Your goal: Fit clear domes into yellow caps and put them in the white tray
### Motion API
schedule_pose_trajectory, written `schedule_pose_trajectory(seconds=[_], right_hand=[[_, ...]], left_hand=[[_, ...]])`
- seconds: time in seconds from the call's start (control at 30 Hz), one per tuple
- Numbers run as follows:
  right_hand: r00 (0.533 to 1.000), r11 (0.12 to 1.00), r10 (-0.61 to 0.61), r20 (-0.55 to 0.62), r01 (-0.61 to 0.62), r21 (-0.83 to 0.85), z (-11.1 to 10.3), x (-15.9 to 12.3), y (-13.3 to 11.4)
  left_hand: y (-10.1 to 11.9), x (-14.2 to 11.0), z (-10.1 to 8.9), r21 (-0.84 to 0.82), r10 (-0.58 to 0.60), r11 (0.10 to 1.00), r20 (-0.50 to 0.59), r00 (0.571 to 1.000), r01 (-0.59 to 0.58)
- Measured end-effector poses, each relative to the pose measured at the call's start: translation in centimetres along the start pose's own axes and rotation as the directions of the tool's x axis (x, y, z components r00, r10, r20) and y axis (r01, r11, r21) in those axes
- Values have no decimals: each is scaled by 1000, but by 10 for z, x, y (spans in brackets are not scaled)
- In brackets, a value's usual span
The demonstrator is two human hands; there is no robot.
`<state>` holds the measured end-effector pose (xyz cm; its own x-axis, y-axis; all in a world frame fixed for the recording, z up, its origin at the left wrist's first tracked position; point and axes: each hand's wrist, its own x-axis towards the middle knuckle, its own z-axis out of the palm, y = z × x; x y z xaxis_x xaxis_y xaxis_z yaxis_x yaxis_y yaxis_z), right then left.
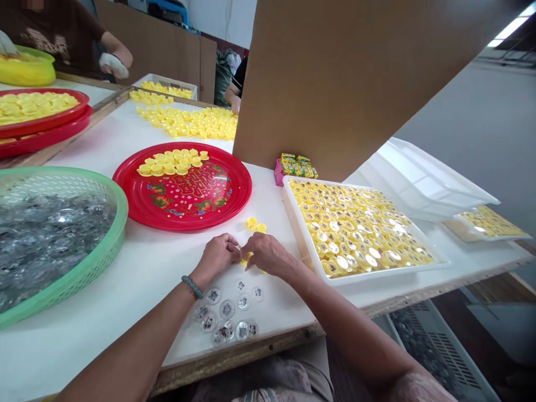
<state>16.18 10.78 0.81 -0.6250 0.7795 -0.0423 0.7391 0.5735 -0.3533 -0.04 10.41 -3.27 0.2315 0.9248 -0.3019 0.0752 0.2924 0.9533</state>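
Note:
My left hand [218,255], with a green bead bracelet on its wrist, is pinched closed; a pale edge shows at its fingertips, too small to name. Facing it, my right hand [268,252] has its fingers curled on a small round yellow plastic piece [246,259], partly hidden between both hands. Two loose yellow pieces [252,223] lie just beyond my right hand. Closer to me, several clear plastic discs [227,309] with small dark printed pictures are spread on the white table [163,304].
At left stands a green basket [122,223] of clear parts. A red tray [184,220] carries yellow pieces. To the right, a white tray [307,248] is full of disc-topped yellow pieces. A cardboard panel [318,84] stands behind small packets [297,166]. Co-workers' arms [117,50] show beyond.

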Motion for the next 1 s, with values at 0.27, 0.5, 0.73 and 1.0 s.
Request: schedule_pose_trajectory(seconds=[0.27,0.5,0.73,1.0], right_hand=[[963,985,161,-216,-145,89,-18,-31,10],[892,914,387,-233,-405,-34,-14,-4,30],[954,968,245,-172,-229,105,3,0,-20],[958,990,134,-255,-116,86,-12,-57,-44]], left_hand=[[-9,-13,28,135,111,984,52,992,-117],[10,-15,10,372,237,903,-10,972,-216],[17,-13,-12,685,393,684,-57,918,-250],[15,-12,-13,790,417,525,84,905,-315]])
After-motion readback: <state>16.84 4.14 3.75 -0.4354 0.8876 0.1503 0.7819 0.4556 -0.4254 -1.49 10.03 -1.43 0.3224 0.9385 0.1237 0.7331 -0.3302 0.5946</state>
